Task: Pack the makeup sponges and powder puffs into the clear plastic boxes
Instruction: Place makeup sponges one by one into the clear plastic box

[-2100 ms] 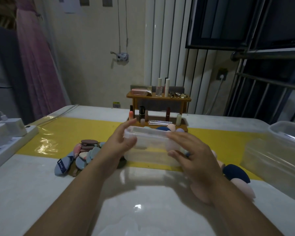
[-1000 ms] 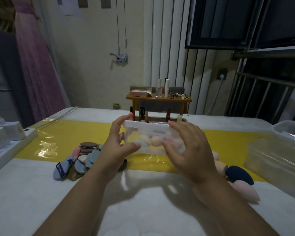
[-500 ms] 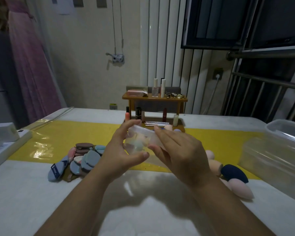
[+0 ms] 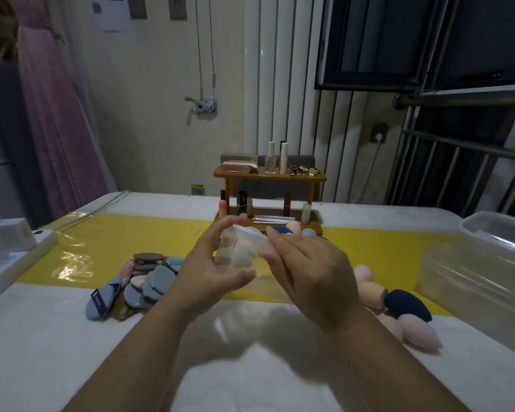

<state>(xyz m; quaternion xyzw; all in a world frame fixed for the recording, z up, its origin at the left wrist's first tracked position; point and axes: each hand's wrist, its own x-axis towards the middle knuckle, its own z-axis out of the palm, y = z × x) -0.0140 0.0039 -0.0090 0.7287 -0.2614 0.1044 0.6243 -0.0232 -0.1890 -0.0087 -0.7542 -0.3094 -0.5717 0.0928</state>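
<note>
I hold a small clear plastic box (image 4: 242,248) above the table's middle, turned end-on toward me. Pale green and peach sponges show through its wall. My left hand (image 4: 210,270) grips its left side with thumb below and fingers over the top. My right hand (image 4: 311,270) grips its right side and hides that end. A pile of flat powder puffs (image 4: 143,281) in blue, brown and pink lies to the left. Loose makeup sponges (image 4: 399,310) in peach, navy and pink lie to the right.
Larger clear plastic boxes (image 4: 488,263) stand stacked at the right edge. A wooden cosmetics rack (image 4: 269,185) with bottles and lipsticks stands at the back centre, with more sponges before it. A white power strip (image 4: 9,251) sits at the left edge. A yellow strip (image 4: 101,242) crosses the table.
The box was broadside between my hands on the table; I have lifted it and turned it end-on toward me. My hands moved closer together.
</note>
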